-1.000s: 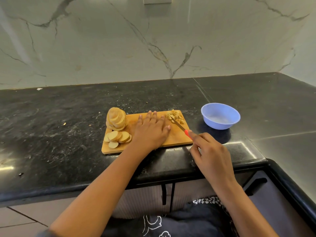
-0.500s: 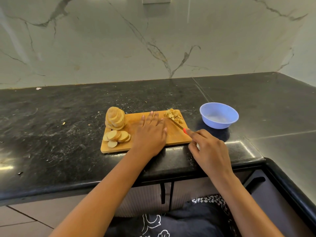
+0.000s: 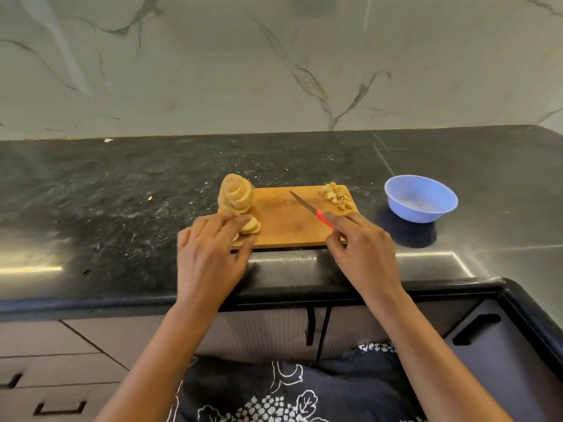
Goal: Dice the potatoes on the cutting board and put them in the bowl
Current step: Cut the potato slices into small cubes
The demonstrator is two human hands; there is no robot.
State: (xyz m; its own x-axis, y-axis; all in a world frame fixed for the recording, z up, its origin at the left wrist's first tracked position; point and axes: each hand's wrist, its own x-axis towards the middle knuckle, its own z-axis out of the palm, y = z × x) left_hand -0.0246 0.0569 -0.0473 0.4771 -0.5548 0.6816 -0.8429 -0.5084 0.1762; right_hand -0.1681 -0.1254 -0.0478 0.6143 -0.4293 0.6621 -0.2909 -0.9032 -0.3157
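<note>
Lying at the left front of the cutting board [image 3: 283, 226], the potato slices [image 3: 250, 226] sit under your left hand [image 3: 207, 257], whose fingers curl round them; your right hand [image 3: 362, 254] grips the knife [image 3: 307, 205], blade slanting toward them

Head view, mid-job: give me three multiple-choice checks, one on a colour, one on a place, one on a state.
1. The bowl is: A) blue B) red C) white
2. The diced potato lies: A) in the bowl B) on the cutting board's far right corner C) on the counter
3. The knife is: A) lying loose on the board B) standing in the bowl C) gripped by the right hand

Answers: 1 A, its wall is pale blue. 2 B, the pile sits on the board and no pieces show in the bowl. 3 C, fingers curl round the red handle, while the left hand grips potato slices.
</note>
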